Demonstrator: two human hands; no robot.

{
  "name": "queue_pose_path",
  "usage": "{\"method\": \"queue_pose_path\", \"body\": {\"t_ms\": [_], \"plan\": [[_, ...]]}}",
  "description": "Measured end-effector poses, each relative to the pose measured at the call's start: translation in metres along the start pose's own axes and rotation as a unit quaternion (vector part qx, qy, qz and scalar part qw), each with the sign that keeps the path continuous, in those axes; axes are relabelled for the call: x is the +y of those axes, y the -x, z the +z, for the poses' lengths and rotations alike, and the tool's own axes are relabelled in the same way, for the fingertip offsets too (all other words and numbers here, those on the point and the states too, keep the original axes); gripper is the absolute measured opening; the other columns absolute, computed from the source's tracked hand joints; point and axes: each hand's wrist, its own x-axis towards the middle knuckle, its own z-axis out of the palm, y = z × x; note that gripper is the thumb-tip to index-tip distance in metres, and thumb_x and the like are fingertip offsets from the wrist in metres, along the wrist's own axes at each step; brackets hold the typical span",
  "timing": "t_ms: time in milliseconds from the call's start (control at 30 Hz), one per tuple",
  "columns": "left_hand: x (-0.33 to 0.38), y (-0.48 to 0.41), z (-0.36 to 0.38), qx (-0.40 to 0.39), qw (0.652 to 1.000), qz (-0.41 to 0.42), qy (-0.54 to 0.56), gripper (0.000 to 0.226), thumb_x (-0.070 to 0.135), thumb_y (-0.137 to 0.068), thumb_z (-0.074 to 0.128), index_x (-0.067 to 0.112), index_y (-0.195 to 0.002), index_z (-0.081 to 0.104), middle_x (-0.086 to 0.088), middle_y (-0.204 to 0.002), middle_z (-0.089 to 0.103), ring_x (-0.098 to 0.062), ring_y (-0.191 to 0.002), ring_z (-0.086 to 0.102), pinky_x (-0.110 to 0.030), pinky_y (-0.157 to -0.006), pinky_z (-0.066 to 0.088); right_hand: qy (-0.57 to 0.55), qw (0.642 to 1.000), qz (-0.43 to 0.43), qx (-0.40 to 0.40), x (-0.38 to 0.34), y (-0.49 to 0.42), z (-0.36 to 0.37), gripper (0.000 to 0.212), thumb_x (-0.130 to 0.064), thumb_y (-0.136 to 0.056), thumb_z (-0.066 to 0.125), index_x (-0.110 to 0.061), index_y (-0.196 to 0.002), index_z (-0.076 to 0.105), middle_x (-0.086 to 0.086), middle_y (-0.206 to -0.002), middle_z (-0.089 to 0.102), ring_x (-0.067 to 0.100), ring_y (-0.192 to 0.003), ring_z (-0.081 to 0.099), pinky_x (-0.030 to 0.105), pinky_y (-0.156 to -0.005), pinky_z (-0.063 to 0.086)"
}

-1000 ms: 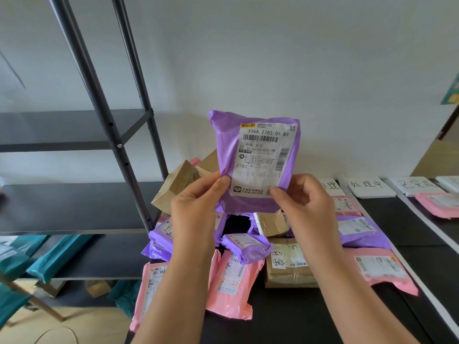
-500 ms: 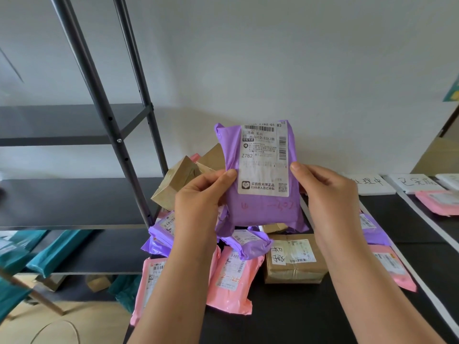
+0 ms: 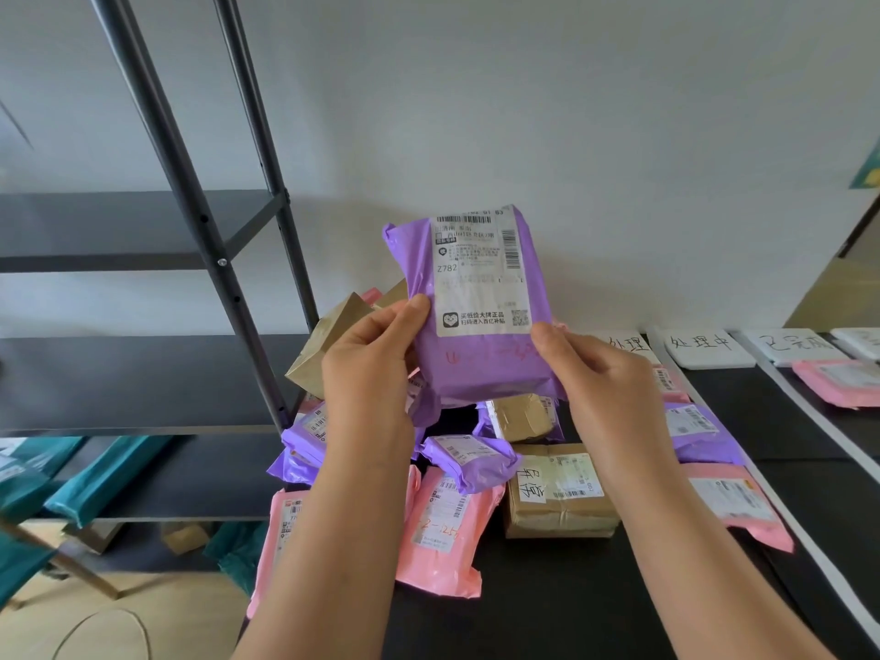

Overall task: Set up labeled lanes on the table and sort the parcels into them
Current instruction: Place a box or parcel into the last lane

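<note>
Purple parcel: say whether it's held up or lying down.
Held upright: left hand and right hand grip purple parcel by its lower sides.

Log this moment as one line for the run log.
phase: inspecting label | left hand: holds purple parcel at left edge | right hand: holds right edge | parcel: upright over pile | label cards: far end of table

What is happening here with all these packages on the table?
The left hand and the right hand hold a purple parcel upright, label toward the camera. Below it, a pile of parcels lies on the black table. Along the far edge sit handwritten cards, white strips divide lanes, and one pink parcel lies in a lane on the right.
</note>
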Motion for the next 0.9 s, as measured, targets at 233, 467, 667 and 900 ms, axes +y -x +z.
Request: {"method": "queue_pose_path", "body": {"t_ms": [233, 467, 667, 900], "plan": [[0.0, 0.002, 0.001, 0.01, 1.0, -0.008, -0.005, 0.008, 0.026, -0.084, 0.077, 0.018, -0.083, 0.077, -0.015, -0.091, 0.072, -0.024, -0.068, 0.06, -0.028, -0.054, 0.045, -0.003, 0.998, -0.043, 0.044, 0.009, 0.0, 0.004, 0.055, -0.042, -0.092, 0.063, 0.012, -0.081, 0.063, 0.03, -0.082, 0.063, 0.037, -0.089, 0.058, 0.032, -0.064, 0.042], [-0.005, 0.003, -0.003, -0.013, 1.0, 0.016, -0.015, 0.005, 0.016, -0.085, 0.076, 0.016, -0.091, 0.076, -0.001, -0.087, 0.077, -0.023, -0.082, 0.069, -0.051, -0.09, 0.055, 0.014, 0.992, -0.099, 0.077, 0.014, -0.001, 0.006, 0.052, -0.035, -0.095, 0.062, 0.014, -0.079, 0.061, 0.028, -0.072, 0.059, 0.04, -0.072, 0.053, 0.039, -0.063, 0.042], [-0.016, -0.001, -0.006, -0.042, 0.996, 0.041, -0.061, 0.011, 0.012, -0.087, 0.073, 0.012, -0.097, 0.072, 0.0, -0.088, 0.076, -0.018, -0.084, 0.073, -0.032, -0.073, 0.062, 0.026, 0.994, -0.087, 0.063, 0.018, 0.005, 0.003, 0.036, -0.022, -0.094, 0.064, 0.006, -0.072, 0.063, 0.013, -0.057, 0.05, 0.011, -0.052, 0.039, 0.018, -0.051, 0.032], [-0.044, -0.006, -0.003, -0.085, 0.992, 0.03, -0.087, 0.004, 0.01, -0.085, 0.075, 0.009, -0.087, 0.072, -0.003, -0.075, 0.07, -0.01, -0.064, 0.061, -0.023, -0.061, 0.051, 0.011, 0.998, 0.025, 0.062, 0.025, 0.025, -0.01, 0.01, -0.027, -0.093, 0.065, -0.031, -0.087, 0.071, -0.014, -0.085, 0.073, 0.008, -0.083, 0.067, 0.032, -0.075, 0.055]]}}
